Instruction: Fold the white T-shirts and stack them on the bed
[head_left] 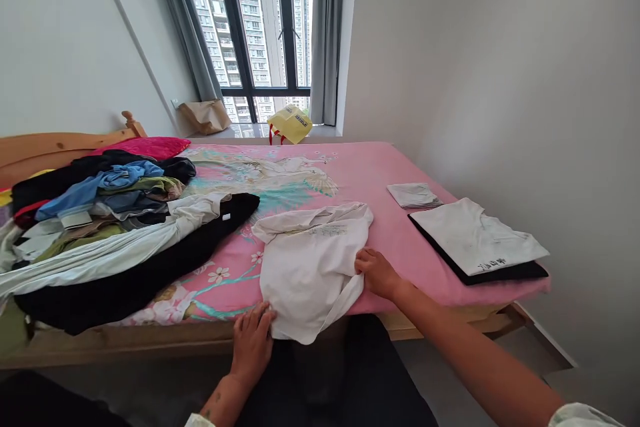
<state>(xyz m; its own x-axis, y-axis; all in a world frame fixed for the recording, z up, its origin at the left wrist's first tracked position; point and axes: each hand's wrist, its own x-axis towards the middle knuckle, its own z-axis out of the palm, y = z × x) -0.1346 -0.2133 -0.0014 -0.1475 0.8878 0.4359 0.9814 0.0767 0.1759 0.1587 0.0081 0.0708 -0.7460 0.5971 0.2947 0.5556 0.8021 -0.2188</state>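
Observation:
A white T-shirt [310, 273] with small dark print near its top lies partly folded on the bed, its lower end hanging over the front edge. On the shirt's right side, my right hand [379, 273] is closed, gripping a fold of the cloth. My left hand [254, 340] is at the lower left edge of the shirt, its fingers bent and closed on the border. Part of the cloth under the fingers is hidden.
Heaped clothes [120, 193] cover the bed's left side, with a black garment [150, 273] at the front. Folded white shirts [483, 233] rest on black cloth at the right, near a smaller folded piece [414, 195]. A yellow bag [290, 124] sits by the window.

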